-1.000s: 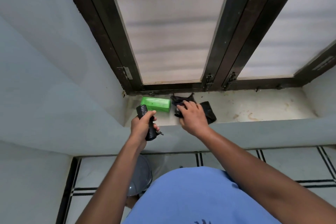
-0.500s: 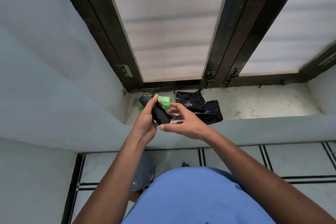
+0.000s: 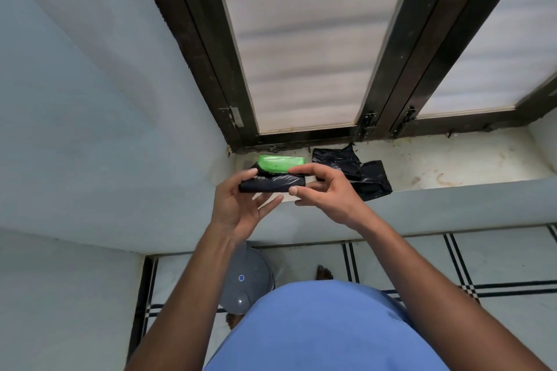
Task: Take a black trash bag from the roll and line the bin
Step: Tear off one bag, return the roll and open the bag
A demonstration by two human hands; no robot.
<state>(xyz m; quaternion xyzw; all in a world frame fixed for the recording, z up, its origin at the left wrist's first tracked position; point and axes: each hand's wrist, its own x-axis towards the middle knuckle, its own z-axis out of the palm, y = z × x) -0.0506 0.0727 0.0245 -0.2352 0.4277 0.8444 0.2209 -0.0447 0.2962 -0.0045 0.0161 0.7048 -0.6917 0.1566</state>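
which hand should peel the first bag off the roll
Probably the right hand: its thumb and forefinger pinch the free end of the black roll, while the left hand grips the other end, steadying it.

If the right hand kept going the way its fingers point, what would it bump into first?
The right hand points leftward, so probably the left hand at the black bag roll's far end, though depth is unclear.

Two hands, left (image 3: 238,208) and right (image 3: 328,193), share one black trash-bag roll (image 3: 271,184). One green packet (image 3: 281,163) and one loose black bag (image 3: 358,175) lie on the sill. One grey bin (image 3: 244,280) stands below.
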